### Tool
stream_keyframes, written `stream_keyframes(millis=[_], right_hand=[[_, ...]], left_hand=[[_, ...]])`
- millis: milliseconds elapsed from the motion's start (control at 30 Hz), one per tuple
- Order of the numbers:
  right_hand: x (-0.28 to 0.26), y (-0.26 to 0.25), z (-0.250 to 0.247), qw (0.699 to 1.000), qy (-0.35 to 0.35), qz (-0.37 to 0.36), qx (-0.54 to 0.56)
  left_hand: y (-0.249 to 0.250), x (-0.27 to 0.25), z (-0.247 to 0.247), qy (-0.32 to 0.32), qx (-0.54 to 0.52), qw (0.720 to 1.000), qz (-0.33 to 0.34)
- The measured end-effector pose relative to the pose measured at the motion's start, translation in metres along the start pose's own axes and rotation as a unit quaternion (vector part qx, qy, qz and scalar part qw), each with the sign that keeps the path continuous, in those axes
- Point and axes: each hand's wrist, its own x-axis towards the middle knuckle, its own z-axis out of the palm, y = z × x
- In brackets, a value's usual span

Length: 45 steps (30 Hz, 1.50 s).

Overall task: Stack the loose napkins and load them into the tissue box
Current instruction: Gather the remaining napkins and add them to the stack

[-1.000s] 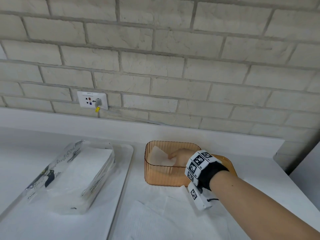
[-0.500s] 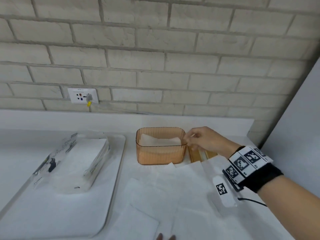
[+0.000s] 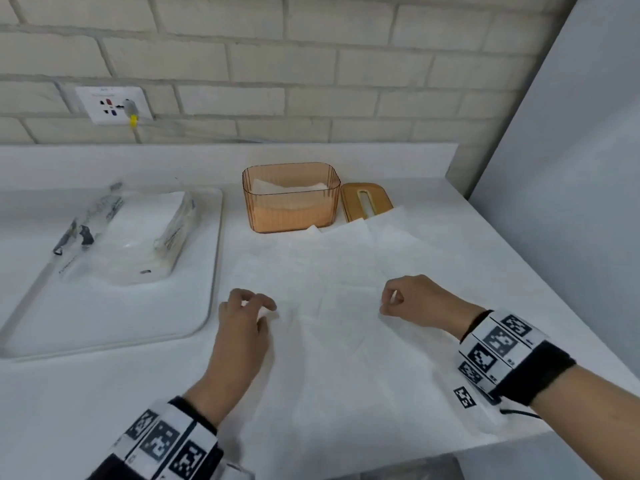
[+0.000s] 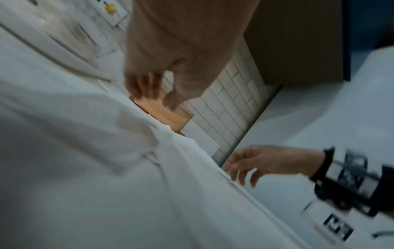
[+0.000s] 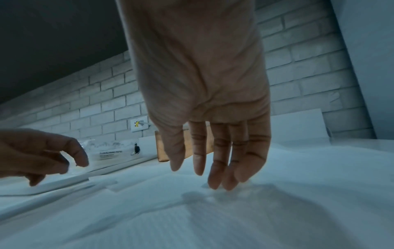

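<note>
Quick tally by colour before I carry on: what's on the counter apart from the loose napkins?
Amber, 2: tissue box, its lid.
White, 1: tray.
Clear, 1: napkin pack lying on the tray.
Total: 4.
Loose napkins overlap too much to count.

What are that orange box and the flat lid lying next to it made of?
The orange box looks like translucent ribbed plastic: white napkins show through its fluted, glossy walls. The lid, flat on the counter to its right with one slot, has a matte tan surface that suggests wood or bamboo, though the pictures cannot settle which.
</note>
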Motion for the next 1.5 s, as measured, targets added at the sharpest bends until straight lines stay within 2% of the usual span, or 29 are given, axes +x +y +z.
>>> stream_keyframes(millis=[33,67,133,167,233,367,533,733,833,900,967,1033,1100,1133,1200,1233,1300,1367,1433,1467,1500], right_hand=[[0.004,-0.007,0.002,1.0,0.015,-0.006,-0.013],[0.009,-0.015,0.003,0.999,0.031,-0.017,-0.025],[0.025,-0.038,0.004,0.997,0.051,-0.041,-0.035],[0.033,-0.051,0.007,0.997,0.05,-0.051,-0.041],[0.051,-0.077,0.013,0.994,0.032,-0.072,-0.078],[0.08,-0.122,0.029,0.986,0.008,-0.093,-0.138],[0.098,-0.146,0.047,0.982,0.006,-0.077,-0.175],[0.111,-0.152,0.051,0.987,-0.043,-0.085,-0.129],[0.106,-0.152,0.034,0.993,-0.036,-0.105,-0.045],[0.096,-0.15,0.009,0.988,-0.01,-0.133,0.077],[0.081,-0.148,-0.018,0.959,-0.006,-0.153,0.239],[0.064,-0.149,-0.036,0.898,-0.039,-0.177,0.401],[0.047,-0.153,-0.042,0.836,-0.085,-0.189,0.508],[0.04,-0.154,-0.04,0.82,-0.101,-0.188,0.531],[0.028,-0.156,-0.028,0.812,-0.114,-0.181,0.542],[0.024,-0.155,-0.019,0.82,-0.113,-0.179,0.532],[0.021,-0.15,-0.002,0.859,-0.094,-0.177,0.471],[0.023,-0.142,0.01,0.886,-0.067,-0.168,0.427],[0.026,-0.135,0.016,0.894,-0.047,-0.149,0.42],[0.027,-0.133,0.018,0.897,-0.046,-0.143,0.416],[0.028,-0.131,0.02,0.901,-0.051,-0.141,0.407]], left_hand=[[0.0,-0.001,-0.004,0.004,0.067,0.997,-0.039],[0.002,-0.004,-0.008,-0.019,0.148,0.985,-0.081],[0.006,-0.01,-0.015,-0.097,0.272,0.942,-0.171],[0.009,-0.011,-0.016,-0.11,0.297,0.928,-0.198],[0.009,-0.007,-0.015,-0.113,0.298,0.921,-0.223],[0.005,0.005,-0.022,-0.129,0.181,0.931,-0.289],[-0.017,0.003,-0.038,-0.095,0.03,0.956,-0.275],[-0.034,-0.007,-0.071,-0.009,-0.077,0.968,-0.238],[-0.035,-0.007,-0.086,0.039,-0.147,0.963,-0.223],[-0.032,-0.005,-0.095,0.053,-0.254,0.936,-0.24],[-0.029,-0.002,-0.098,0.039,-0.413,0.866,-0.28],[-0.024,0.003,-0.095,0.003,-0.55,0.777,-0.306],[-0.015,0.009,-0.088,-0.024,-0.623,0.717,-0.311],[-0.008,0.011,-0.084,-0.029,-0.647,0.698,-0.305],[0.008,0.017,-0.077,-0.027,-0.674,0.682,-0.281],[0.014,0.019,-0.073,-0.023,-0.681,0.683,-0.264],[0.026,0.023,-0.067,-0.012,-0.686,0.687,-0.238],[0.033,0.025,-0.063,-0.004,-0.708,0.671,-0.222],[0.036,0.026,-0.061,0.021,-0.725,0.649,-0.23],[0.037,0.026,-0.059,0.033,-0.727,0.645,-0.234],[0.04,0.026,-0.057,0.04,-0.716,0.656,-0.235]])
